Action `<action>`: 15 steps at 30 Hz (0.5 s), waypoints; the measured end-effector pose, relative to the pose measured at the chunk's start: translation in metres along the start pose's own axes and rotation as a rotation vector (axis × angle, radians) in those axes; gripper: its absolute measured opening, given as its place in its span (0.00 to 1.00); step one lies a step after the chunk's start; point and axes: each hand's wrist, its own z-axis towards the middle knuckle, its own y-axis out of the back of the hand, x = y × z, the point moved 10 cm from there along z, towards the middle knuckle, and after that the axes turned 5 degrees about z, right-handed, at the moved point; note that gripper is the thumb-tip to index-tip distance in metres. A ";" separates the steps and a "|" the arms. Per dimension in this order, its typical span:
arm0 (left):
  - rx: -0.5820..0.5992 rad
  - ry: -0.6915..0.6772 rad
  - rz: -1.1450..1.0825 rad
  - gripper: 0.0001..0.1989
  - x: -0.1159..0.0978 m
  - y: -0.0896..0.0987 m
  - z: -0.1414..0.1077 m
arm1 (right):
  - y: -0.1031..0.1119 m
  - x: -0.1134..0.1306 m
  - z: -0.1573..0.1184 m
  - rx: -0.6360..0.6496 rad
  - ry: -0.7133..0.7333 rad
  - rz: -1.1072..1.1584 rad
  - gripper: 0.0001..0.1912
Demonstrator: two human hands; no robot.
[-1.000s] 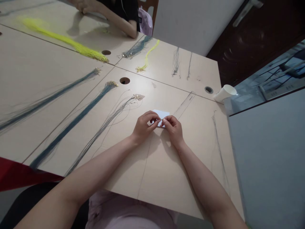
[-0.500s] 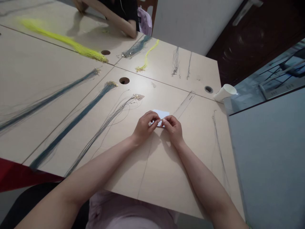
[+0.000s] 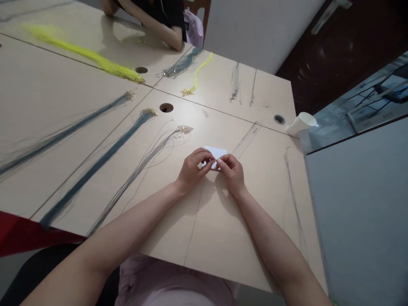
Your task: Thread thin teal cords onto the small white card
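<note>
My left hand (image 3: 194, 168) and my right hand (image 3: 233, 172) meet over a small white card (image 3: 217, 151) on the table. Thumb and forefinger are pinched on each hand, around something tiny and gold-coloured between the fingertips, too small to make out. A thin dark thread (image 3: 195, 221) runs from below my hands down to the table's near edge. Left of my left hand lies a loose bundle of grey cords (image 3: 140, 170), its gold-coloured ends on a small brown piece (image 3: 188, 130).
Teal cord bundles (image 3: 105, 159) lie at left, yellow cords (image 3: 92, 55) farther back. A clear ruler (image 3: 247, 138) lies beyond my right hand. A paper cup (image 3: 301, 123) stands at the right edge, with grey cords (image 3: 292, 193) nearer. Another person's arm (image 3: 153, 25) rests across the table.
My hands have barely moved. Across the table, the other person's forearm and its shadow have shifted slightly to the right.
</note>
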 end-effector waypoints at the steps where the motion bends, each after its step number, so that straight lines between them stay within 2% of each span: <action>1: -0.003 -0.002 0.002 0.02 0.000 0.000 0.000 | 0.000 0.000 0.000 -0.001 -0.002 -0.004 0.06; 15: 0.003 -0.038 0.041 0.02 -0.004 0.000 -0.001 | 0.000 -0.001 0.000 0.005 -0.024 -0.009 0.07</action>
